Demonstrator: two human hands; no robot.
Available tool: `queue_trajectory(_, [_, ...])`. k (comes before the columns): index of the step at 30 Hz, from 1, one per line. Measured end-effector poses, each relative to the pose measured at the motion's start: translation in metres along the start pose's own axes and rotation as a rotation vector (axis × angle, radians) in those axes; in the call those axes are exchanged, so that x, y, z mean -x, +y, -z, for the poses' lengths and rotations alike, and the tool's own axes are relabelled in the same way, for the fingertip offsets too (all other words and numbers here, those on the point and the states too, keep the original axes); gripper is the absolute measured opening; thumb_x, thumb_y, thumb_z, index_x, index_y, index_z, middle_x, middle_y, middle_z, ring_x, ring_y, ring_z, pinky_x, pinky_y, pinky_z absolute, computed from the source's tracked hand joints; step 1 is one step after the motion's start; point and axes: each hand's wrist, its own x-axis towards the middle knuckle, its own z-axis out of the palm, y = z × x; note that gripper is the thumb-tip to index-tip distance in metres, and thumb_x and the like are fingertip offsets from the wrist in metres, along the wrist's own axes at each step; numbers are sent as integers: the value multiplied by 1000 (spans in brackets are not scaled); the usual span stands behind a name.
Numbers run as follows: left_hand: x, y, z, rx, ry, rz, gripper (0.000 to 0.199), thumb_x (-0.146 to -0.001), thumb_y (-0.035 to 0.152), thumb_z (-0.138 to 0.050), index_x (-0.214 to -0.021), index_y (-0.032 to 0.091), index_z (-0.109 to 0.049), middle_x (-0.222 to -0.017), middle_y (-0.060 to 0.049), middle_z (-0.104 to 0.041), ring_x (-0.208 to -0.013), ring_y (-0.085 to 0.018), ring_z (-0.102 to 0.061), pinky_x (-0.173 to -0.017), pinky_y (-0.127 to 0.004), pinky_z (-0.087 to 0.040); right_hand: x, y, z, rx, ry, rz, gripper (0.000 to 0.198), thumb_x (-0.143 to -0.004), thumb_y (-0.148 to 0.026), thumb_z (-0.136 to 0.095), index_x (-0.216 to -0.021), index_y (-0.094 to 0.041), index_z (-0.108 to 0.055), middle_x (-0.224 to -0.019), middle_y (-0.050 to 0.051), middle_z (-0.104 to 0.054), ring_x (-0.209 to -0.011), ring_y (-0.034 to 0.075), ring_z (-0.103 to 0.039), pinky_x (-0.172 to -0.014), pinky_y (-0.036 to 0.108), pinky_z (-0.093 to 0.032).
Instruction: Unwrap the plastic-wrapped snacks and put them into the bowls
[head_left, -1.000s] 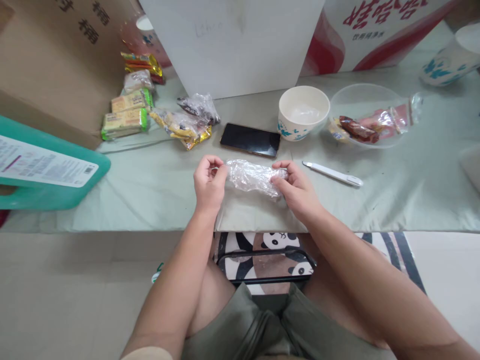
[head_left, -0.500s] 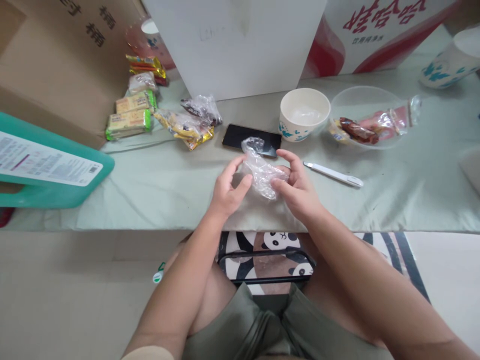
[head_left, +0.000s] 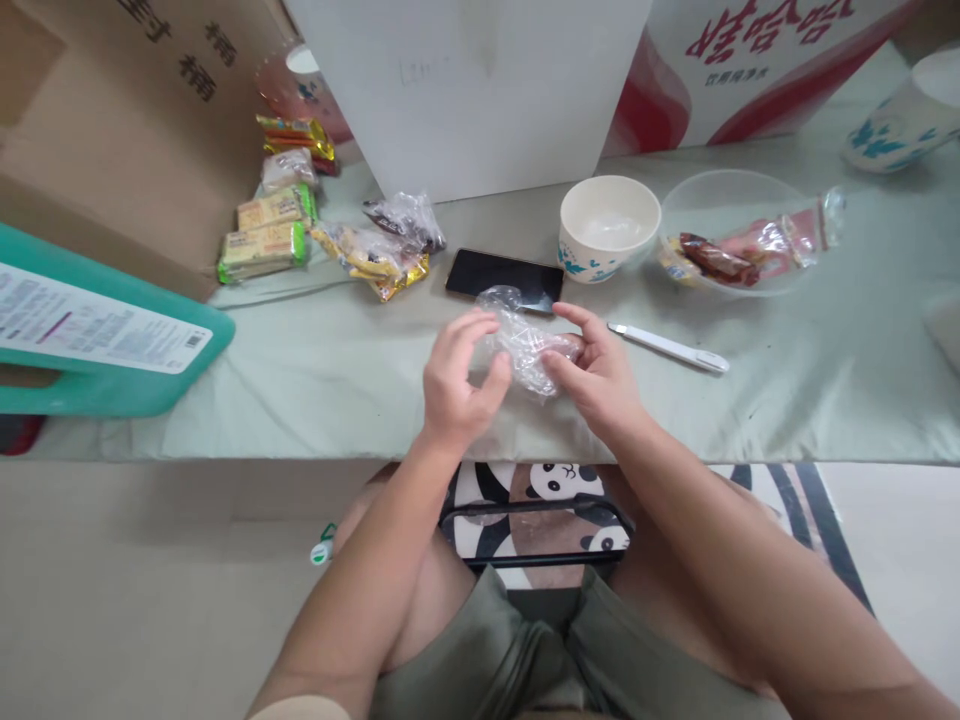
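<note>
A crumpled clear plastic bag (head_left: 525, 350) is held over the front part of the table. My right hand (head_left: 596, 375) pinches its right side between thumb and fingers, with the index finger raised. At the bag's left side is my left hand (head_left: 461, 380), fingers curved and thumb apart; whether the fingertips touch the plastic is hard to tell. Just behind the bag lies a black phone (head_left: 502, 278), partly covered by it. To the right of my right hand rests a white utility knife (head_left: 667, 347).
Behind stand a paper bowl (head_left: 609, 225) and a clear plastic bowl (head_left: 720, 190) with wrapped snacks. Crumpled wrappers (head_left: 375, 255) and packaged snacks (head_left: 262, 250) lie left, near a green jug (head_left: 135, 390). Cartons (head_left: 487, 110) line the back; a paper cup (head_left: 900, 120) is far right.
My left hand has opened wider, its fingers lifting and its thumb shifting right. The bag's top has sunk and spread to the left. My right hand keeps its pinch.
</note>
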Motion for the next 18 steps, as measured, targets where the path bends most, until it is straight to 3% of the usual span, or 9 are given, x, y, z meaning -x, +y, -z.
queue_trajectory(4, [0, 10, -14, 223, -186, 151, 30, -97, 34, -58, -121, 20, -68, -133, -12, -72, -125, -24, -68, -108, -41, -55, 2, 0, -3, -69, -59, 12, 59, -78, -33, -77, -131, -27, -53, -76, -4, -63, -62, 13, -55, -61, 29, -48])
queue_trajectory(9, [-7, 8, -28, 507, -217, 431, 39, -93, 48, -66, -119, 19, -70, -125, -13, -76, -115, -26, -73, -98, -38, -60, 1, 4, 1, -74, -57, 76, 63, -79, -39, -79, -135, -29, -53, -87, -1, -66, -74, 16, -63, -71, 33, -55])
queue_trajectory(14, [-13, 14, -33, 574, -204, 501, 36, -86, 47, -74, -111, 20, -73, -113, -9, -79, -104, -23, -75, -91, -34, -60, -6, 9, 12, -32, 26, 140, 61, -81, -43, -75, -136, -31, -51, -109, 4, -67, -88, 18, -64, -77, 34, -55])
queue_trajectory(16, [-15, 16, -35, 573, -176, 513, 34, -85, 46, -74, -108, 19, -74, -107, -8, -80, -97, -22, -75, -86, -33, -60, -9, 9, 18, 41, 96, 186, 60, -78, -42, -75, -133, -31, -52, -125, 7, -64, -99, 19, -64, -79, 32, -55])
queue_trajectory(18, [-16, 16, -36, 578, -177, 524, 32, -85, 46, -75, -103, 19, -73, -101, -7, -79, -91, -20, -74, -81, -31, -59, -12, 8, 22, 148, 78, 208, 56, -77, -41, -75, -128, -29, -55, -129, 8, -63, -101, 19, -63, -78, 32, -54])
